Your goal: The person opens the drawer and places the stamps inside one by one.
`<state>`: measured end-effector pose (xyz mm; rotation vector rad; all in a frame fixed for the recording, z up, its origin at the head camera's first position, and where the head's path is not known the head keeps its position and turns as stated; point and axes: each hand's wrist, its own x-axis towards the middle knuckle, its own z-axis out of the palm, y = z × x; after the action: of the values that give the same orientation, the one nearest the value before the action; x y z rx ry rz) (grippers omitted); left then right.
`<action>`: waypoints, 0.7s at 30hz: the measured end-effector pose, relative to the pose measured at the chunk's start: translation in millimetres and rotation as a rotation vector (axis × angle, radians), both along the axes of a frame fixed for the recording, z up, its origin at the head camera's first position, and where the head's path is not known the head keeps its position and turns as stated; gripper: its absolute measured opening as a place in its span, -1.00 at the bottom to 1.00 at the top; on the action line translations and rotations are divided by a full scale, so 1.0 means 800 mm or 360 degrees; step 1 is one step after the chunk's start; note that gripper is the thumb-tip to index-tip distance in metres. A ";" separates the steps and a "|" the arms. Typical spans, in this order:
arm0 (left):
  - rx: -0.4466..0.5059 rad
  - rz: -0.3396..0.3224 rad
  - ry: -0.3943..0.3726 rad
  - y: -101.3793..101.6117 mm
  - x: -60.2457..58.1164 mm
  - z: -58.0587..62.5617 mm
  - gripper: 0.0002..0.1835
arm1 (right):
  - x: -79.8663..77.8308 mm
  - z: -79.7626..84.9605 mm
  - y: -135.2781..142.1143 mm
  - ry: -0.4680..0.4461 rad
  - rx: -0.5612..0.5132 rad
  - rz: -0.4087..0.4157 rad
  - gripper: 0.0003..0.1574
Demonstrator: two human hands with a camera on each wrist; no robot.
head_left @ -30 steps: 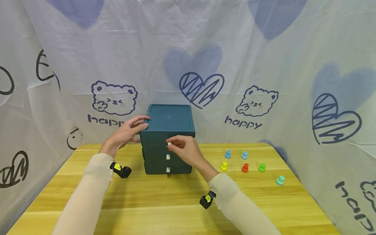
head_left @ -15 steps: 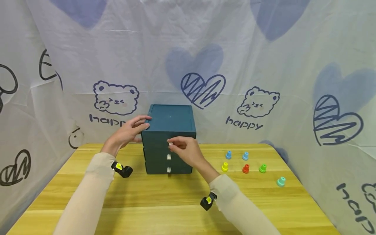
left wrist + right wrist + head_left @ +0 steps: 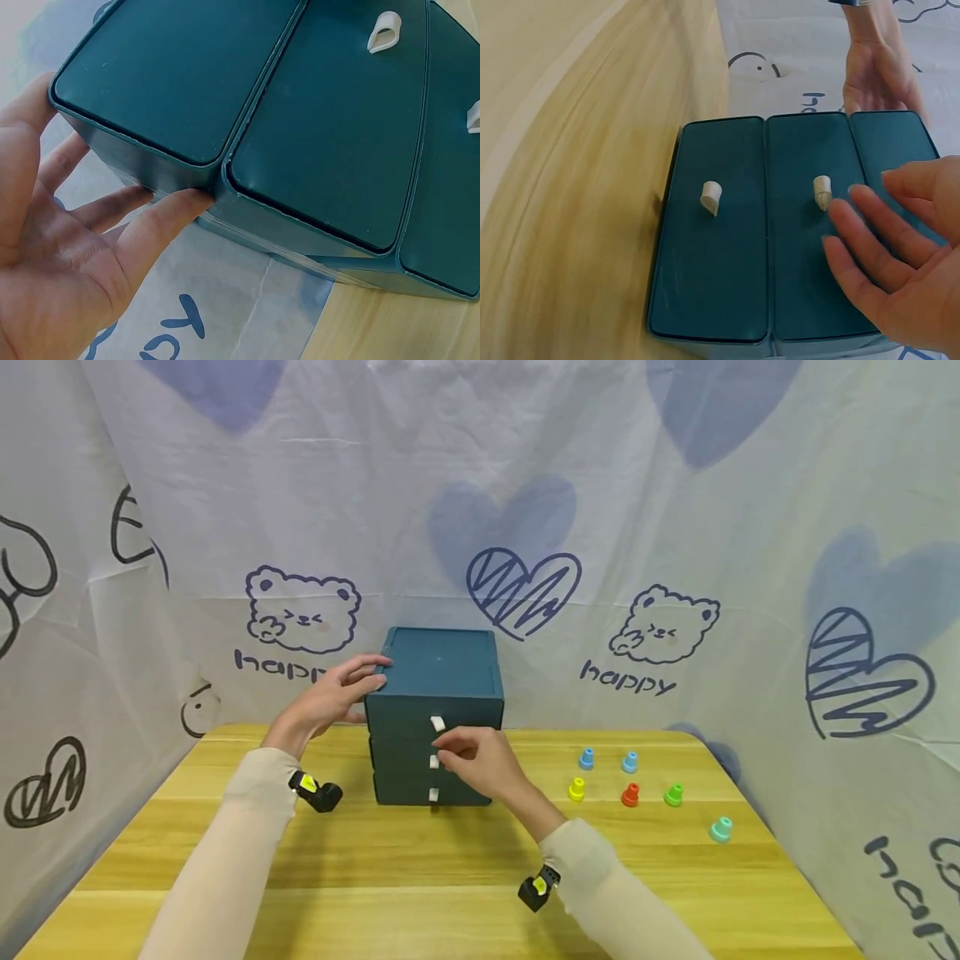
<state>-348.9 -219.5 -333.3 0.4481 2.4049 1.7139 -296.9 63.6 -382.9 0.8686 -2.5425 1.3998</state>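
A dark teal cabinet (image 3: 442,662) with three stacked drawers stands on the wooden table, all its drawers pushed in. White loop pulls sit on the fronts: a top pull (image 3: 438,723), a middle pull (image 3: 822,191) and a bottom pull (image 3: 711,195). My left hand (image 3: 327,697) steadies the cabinet's left side, thumb on the upper front corner and fingers spread along the side wall. In front of the drawers hovers my right hand (image 3: 482,762), its loosely bent fingers close by the middle pull and holding nothing.
On the table (image 3: 420,893), right of the cabinet, stand small stepped plastic pegs: two blue pegs (image 3: 630,762), a yellow peg (image 3: 576,789), a red peg (image 3: 630,794), a green peg (image 3: 673,794) and a mint peg (image 3: 722,829). A printed cloth (image 3: 405,527) hangs behind.
My right hand has let go of the top drawer's pull and dropped slightly, down to the middle pull. The left hand keeps its place on the cabinet. The head view has shifted a little.
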 end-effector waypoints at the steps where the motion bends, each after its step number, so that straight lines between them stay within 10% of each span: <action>1: -0.0002 -0.0003 -0.0001 0.001 0.000 0.000 -0.34 | 0.000 -0.002 0.001 0.0001 0.0031 -0.0012 -0.76; 21: 0.0009 -0.0016 0.0000 0.001 -0.002 -0.002 -0.35 | -0.007 -0.021 0.001 -0.0074 0.0110 0.0010 -0.71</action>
<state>-350.3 -219.0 -335.1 0.4599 2.3942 1.7165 -302.1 64.2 -399.7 0.8654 -2.6392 1.3570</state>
